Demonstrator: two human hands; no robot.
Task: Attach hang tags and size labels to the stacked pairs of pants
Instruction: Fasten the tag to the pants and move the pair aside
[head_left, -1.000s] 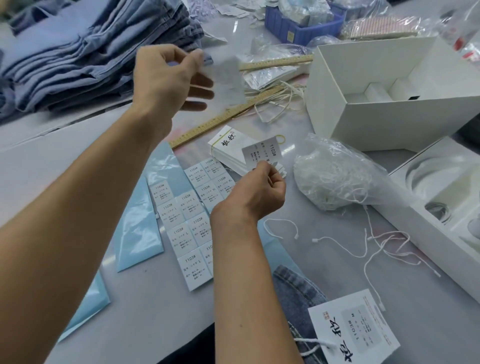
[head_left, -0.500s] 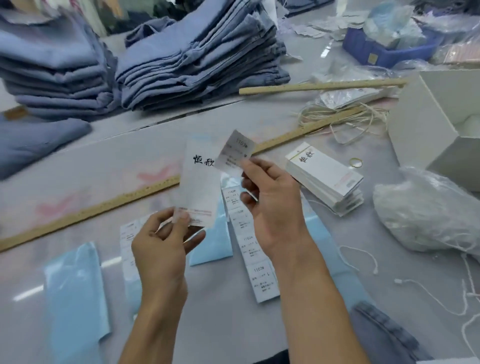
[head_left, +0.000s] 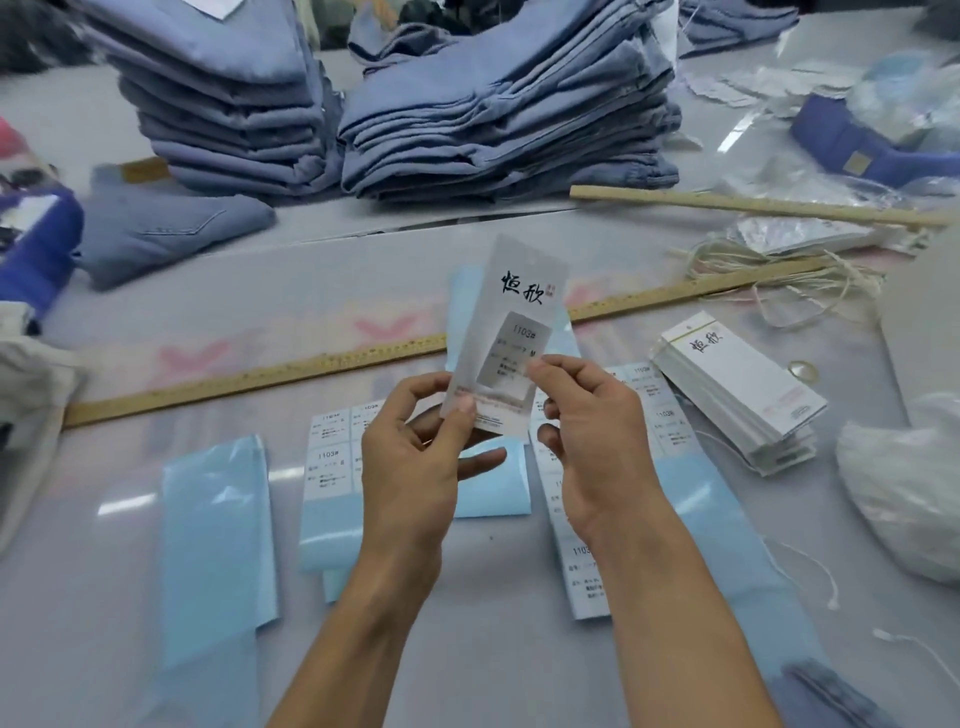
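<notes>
I hold a white hang tag (head_left: 511, 306) upright in front of me above the table. My left hand (head_left: 415, 457) pinches its lower left corner. A size label (head_left: 514, 358) marked 1103# lies flat on the tag's lower half, and my right hand (head_left: 592, 436) presses it there with the thumb. Sheets of size labels (head_left: 332, 452) on blue backing lie on the table under my hands. A stack of hang tags (head_left: 737, 384) sits to the right. Two piles of folded blue pants (head_left: 498, 114) stand at the back.
A long wooden ruler (head_left: 260, 374) crosses the table, a second ruler (head_left: 753, 205) lies at the back right. Loose string (head_left: 779, 275), a plastic bag (head_left: 904, 478) of white ties and a blue bin (head_left: 857, 140) are on the right. One folded pair of pants (head_left: 166, 228) lies left.
The size label, held apart from the tag in my right hand, now lies on the tag's face. Both hands rose nearer the centre of view; the camera tilted up toward the pants.
</notes>
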